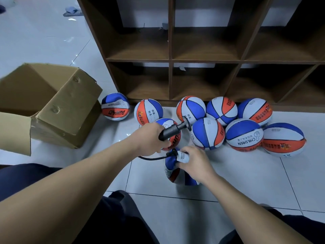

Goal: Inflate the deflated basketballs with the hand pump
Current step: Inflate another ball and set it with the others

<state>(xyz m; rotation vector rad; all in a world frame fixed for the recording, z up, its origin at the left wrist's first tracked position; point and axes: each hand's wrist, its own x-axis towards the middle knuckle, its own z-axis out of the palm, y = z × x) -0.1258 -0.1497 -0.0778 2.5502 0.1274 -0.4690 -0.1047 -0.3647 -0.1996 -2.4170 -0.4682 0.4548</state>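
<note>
Left hand (149, 138) gripping pump (171, 132), right hand (195, 160) holding ball (173, 173)

Cardboard box (52, 106) left, shelf unit (202, 59) behind — inflated basketballs (244, 134) clustered along its foot.

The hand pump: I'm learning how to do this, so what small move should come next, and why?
Probably seat the hose end into the valve. The left hand grips the pump; the right hand pinches the hose end at the top of the crumpled flat ball. No free hand can work the handle yet.

"CHILDREN" on basketball (244, 134)
</note>
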